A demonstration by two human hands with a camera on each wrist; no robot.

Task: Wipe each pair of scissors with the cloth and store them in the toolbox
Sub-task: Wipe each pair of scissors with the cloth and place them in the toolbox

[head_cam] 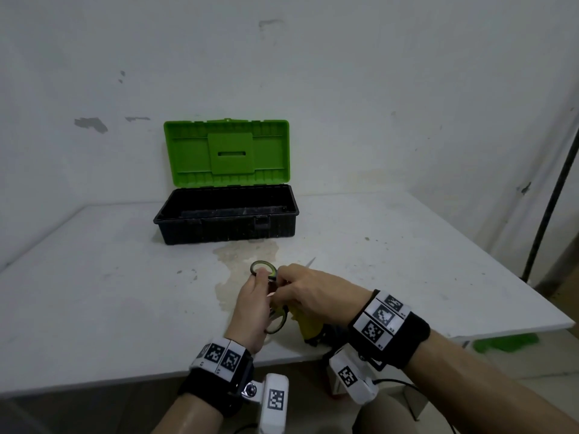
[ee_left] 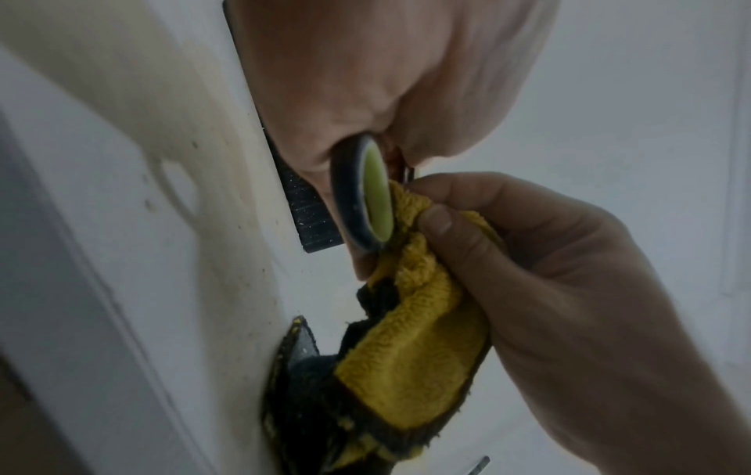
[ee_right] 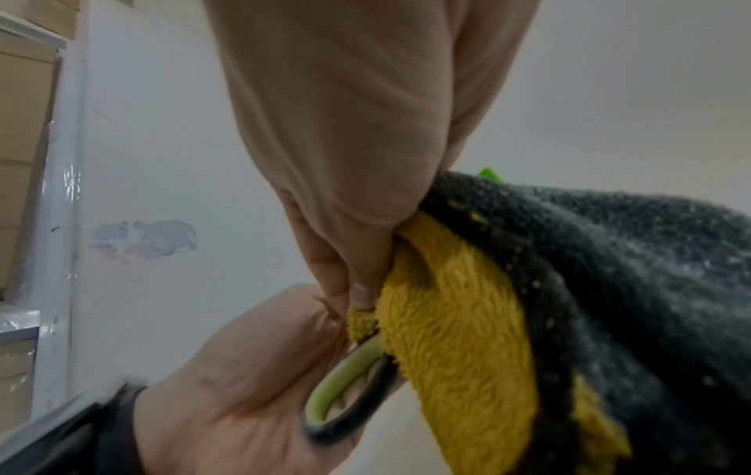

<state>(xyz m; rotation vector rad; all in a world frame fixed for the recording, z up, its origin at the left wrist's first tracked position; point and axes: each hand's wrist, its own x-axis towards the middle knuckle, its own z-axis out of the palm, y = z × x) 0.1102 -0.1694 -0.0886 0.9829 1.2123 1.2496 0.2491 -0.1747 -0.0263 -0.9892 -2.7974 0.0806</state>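
My left hand [head_cam: 255,296] grips a pair of scissors with dark, green-lined handle loops [head_cam: 263,269], low over the front middle of the white table. The right hand [head_cam: 308,291] pinches a yellow and black cloth [head_cam: 305,322] against the scissors beside the handles. A blade tip [head_cam: 310,262] pokes out beyond the right knuckles. In the left wrist view one handle loop [ee_left: 363,196] sits under the left hand's fingers, with the cloth [ee_left: 418,337] bunched against it. The right wrist view shows the cloth [ee_right: 467,353] over the loop [ee_right: 345,389]. The toolbox [head_cam: 225,228] stands open at the back, its green lid [head_cam: 225,151] upright.
A pale stain [head_cam: 247,255] spreads on the table [head_cam: 94,292] between the toolbox and my hands. The table's front edge runs just under my wrists. A dark pole [head_cam: 551,198] leans at the right, with something green [head_cam: 504,343] on the floor below it.
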